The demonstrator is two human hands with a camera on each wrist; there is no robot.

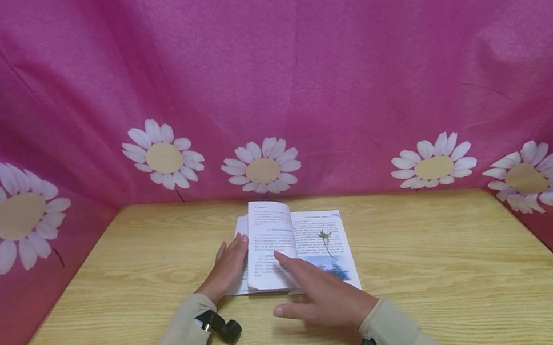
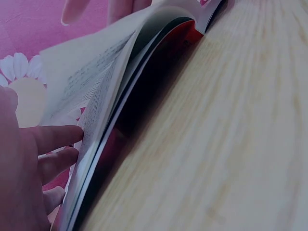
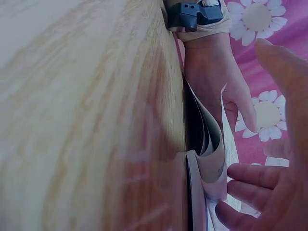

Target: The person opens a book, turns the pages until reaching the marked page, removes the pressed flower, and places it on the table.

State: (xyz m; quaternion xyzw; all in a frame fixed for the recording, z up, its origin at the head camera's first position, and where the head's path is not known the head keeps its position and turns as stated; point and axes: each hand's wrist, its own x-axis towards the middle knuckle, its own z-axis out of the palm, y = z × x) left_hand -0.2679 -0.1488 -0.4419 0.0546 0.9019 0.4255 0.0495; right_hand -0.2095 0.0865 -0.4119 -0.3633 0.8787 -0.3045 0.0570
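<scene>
An open book (image 1: 336,220) lies on the table, with printed text on its pages and a blue picture low on the right page. A leafy green sprig (image 1: 325,238) with a thin stem shows on that right page; I cannot tell whether it is printed. One page (image 1: 270,236) stands raised and curved over the left side. My left hand (image 1: 227,268) rests at the book's left edge, its fingers (image 2: 60,137) against the pages. With fingers extended, my right hand (image 1: 328,292) reaches over the raised page; its fingertips (image 3: 233,172) touch or nearly touch the paper.
The wooden table (image 1: 448,266) extends on both sides of the book. A pink cloth (image 1: 325,63) printed with white daisies surrounds the table at the back and sides. Each sleeved wrist wears a small black camera (image 1: 231,331).
</scene>
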